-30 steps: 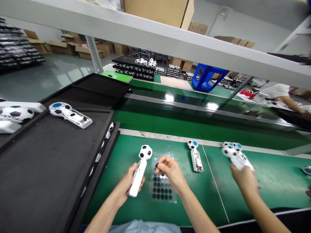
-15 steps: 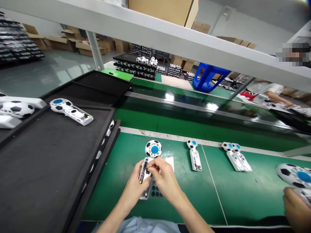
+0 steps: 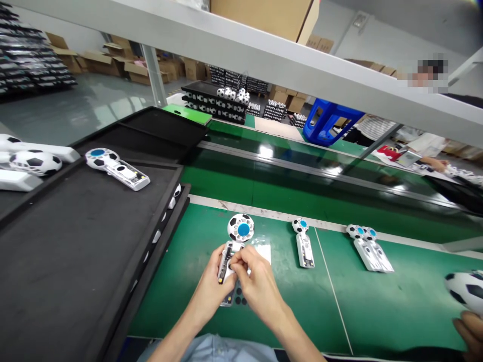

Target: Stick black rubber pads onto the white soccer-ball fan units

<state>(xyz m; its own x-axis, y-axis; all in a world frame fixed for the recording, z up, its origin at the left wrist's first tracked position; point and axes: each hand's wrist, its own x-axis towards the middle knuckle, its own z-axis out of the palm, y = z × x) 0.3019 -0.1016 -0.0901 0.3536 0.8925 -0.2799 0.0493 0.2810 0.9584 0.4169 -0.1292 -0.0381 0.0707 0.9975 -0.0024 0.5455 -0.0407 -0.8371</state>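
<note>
A football-headed handheld device [image 3: 240, 228], with a blue disc in its head and a white and clear handle, is in front of me. My left hand [image 3: 212, 275] is wrapped around the handle, with its thumb on the near side. My right hand [image 3: 259, 277] is closed in a pinch over the handle's face; whatever its fingertips hold is hidden. Below my hands another clear handle end [image 3: 227, 300] shows; I cannot tell whether it belongs to the same device. Beside it, several round black dots [image 3: 238, 300] lie partly under my right hand.
Similar devices lie to the right, one single [image 3: 305, 251] and a pair [image 3: 372, 254]. Stacked black trays [image 3: 94, 241] on the left carry another device [image 3: 118, 168]. At the right edge a co-worker's hand [image 3: 470, 332] is near a football head [image 3: 468, 290]. A grey shelf beam [image 3: 241, 70] crosses above.
My hands keep nearly the same pose on the handle. The view has shifted slightly. The co-worker's hand and football-headed device at the right have moved further toward the edge.
</note>
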